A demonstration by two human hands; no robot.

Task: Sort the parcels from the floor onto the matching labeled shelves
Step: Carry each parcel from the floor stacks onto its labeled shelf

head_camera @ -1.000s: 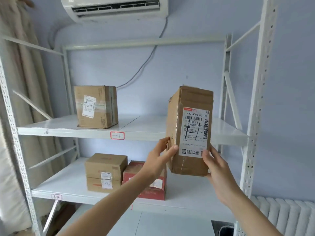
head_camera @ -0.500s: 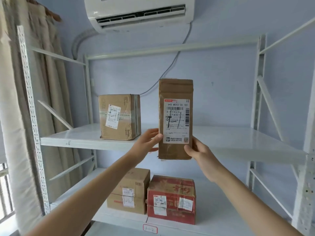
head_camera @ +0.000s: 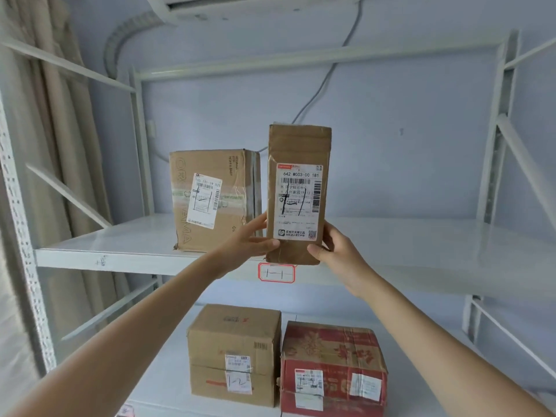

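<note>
— Why are you holding the tall parcel (head_camera: 298, 194) upright with its label facing you?

— Because that is how you read it. Your left hand (head_camera: 244, 242) clasps its lower left edge and your right hand (head_camera: 337, 246) its lower right corner, thumbs on the front, both closed on the parcel low down, so the printed label and the pen marks across it stay uncovered. The marks look like "1-1", though the strokes are rough.

— And why up here, in front of the upper shelf (head_camera: 421, 251)?

— The red-bordered tag (head_camera: 276, 272) on that shelf's front edge reads "1-1", and you have the parcel's bottom edge just above it — mark and tag nearly in one line. I take it for a match. The parcel is in the air, not set down; I cannot tell whether its base touches the shelf lip.

— Why next to the big brown box (head_camera: 214, 200)?

— That box stands on the same shelf, left of your parcel, and its own label carries similar pen strokes. Like goes beside like, and the shelf to the right and behind is bare, so there is room.

— And the two below?

— The brown carton (head_camera: 233, 353) and the red carton (head_camera: 332, 367) sit side by side, touching, on the lower shelf (head_camera: 421, 350); the brown one's label is penned "1-2", so that level is not for yours.

— What does the next move ask?

— Slide it in base first, upright, clear of the big box — a tall narrow parcel may tip if you let go early.
</note>
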